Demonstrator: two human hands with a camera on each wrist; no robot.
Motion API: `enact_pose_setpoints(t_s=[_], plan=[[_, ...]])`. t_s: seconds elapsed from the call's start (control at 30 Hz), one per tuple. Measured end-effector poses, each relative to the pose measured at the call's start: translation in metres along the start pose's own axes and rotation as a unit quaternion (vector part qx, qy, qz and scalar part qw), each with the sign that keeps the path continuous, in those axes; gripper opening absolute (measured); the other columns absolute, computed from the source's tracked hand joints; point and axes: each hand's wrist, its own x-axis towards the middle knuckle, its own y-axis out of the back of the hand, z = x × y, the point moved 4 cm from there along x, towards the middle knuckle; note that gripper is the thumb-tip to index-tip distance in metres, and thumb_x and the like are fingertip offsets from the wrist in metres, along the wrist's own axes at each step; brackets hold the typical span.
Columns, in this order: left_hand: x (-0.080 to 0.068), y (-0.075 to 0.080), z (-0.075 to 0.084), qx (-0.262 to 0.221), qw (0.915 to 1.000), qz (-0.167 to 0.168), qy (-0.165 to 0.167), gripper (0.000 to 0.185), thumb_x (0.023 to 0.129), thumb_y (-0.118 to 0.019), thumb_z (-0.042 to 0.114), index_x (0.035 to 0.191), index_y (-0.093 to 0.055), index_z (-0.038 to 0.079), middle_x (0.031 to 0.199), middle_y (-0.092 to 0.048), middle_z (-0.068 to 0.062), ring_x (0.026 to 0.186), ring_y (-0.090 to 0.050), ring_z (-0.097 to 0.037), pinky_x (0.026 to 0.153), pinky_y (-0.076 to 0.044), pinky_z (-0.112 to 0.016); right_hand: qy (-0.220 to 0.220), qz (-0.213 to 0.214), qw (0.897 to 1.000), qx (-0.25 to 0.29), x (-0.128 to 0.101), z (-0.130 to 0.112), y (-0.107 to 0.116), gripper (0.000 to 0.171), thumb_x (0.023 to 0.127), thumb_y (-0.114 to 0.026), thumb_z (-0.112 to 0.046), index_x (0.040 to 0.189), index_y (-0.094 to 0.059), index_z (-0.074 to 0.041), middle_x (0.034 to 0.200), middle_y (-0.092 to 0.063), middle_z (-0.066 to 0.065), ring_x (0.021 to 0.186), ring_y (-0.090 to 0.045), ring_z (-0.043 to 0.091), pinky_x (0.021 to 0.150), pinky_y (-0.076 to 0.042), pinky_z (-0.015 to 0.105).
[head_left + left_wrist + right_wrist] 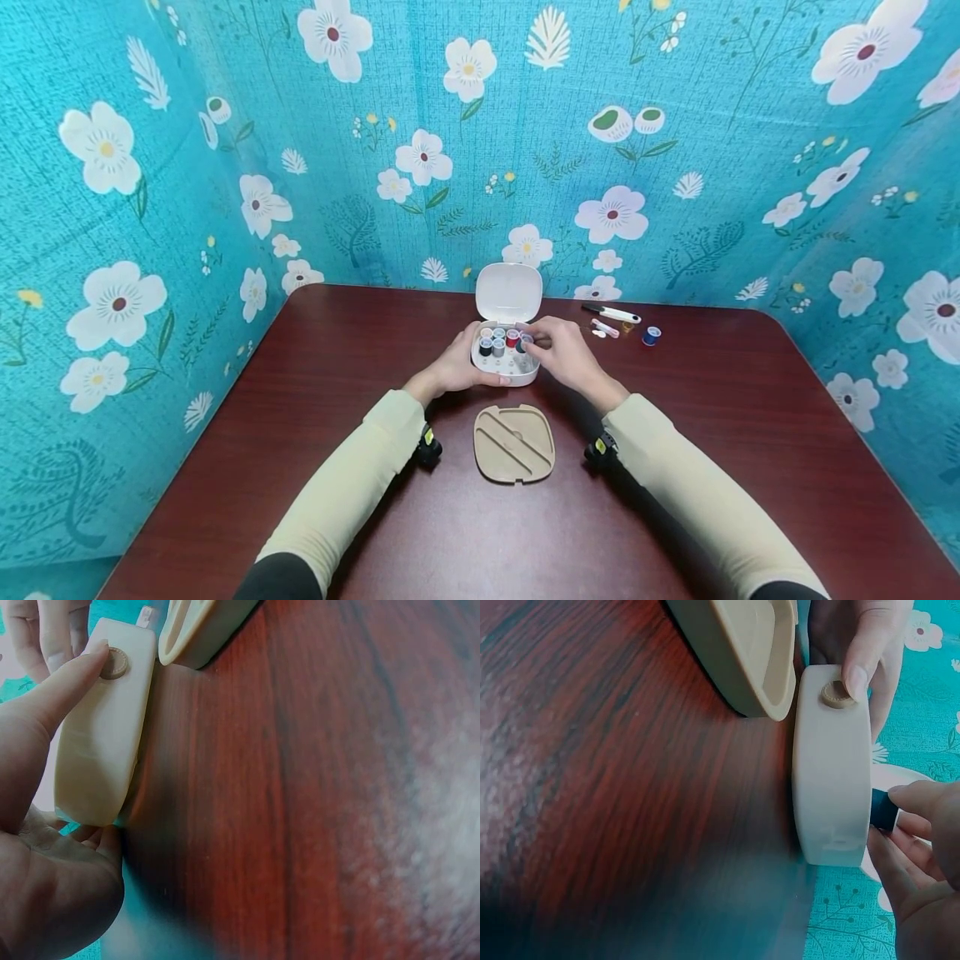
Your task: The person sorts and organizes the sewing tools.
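Dark wood table, floral teal backdrop. We note white sewing box, lid raised: left hand grips it; right hand pinches a dark spool.

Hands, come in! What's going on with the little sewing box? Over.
Left hand grips sewing box. Right hand pinches dark spool at box. Nothing blocking.

Sewing box at table centre, raised lid closing off its 12 o'clock side. Beige tray just beside it at 6 o'clock. Small tools and blue spool near at 2 o'clock. Bare wood at 9 and 4 o'clock; cloth backdrop walls three sides.
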Motion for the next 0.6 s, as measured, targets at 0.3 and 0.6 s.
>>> enact_pose_setpoints(t_s=[0.3, 0.6], plan=[[-0.0008, 0.0004, 0.0002, 0.009, 0.9999, -0.003, 0.011, 0.102, 0.071, -0.097, 0.025, 0.15, -0.035, 0.008, 0.138, -0.049, -0.009, 0.126, -0.048, -0.025, 0.113, -0.034, -0.042, 0.011, -0.011, 1.0, -0.015, 0.0037, 0.0002, -0.0064, 0.021, 0.09, -0.075, -0.002, 0.11, -0.075, 0.005, 0.102, -0.071, 0.014, 0.089, -0.073, 0.025, 0.079, -0.06, 0.038], [-0.001, 0.0012, -0.0002, 0.012, 0.9998, -0.003, 0.018, 0.104, 0.07, -0.097, 0.028, 0.151, -0.035, 0.009, 0.14, -0.047, -0.01, 0.127, -0.046, -0.026, 0.113, -0.034, -0.044, 0.02, -0.023, 0.999, -0.032, 0.008, -0.0039, -0.0107, 0.019, 0.09, -0.076, -0.002, 0.108, -0.075, 0.004, 0.106, -0.07, 0.015, 0.09, -0.072, 0.025, 0.08, -0.06, 0.04]])
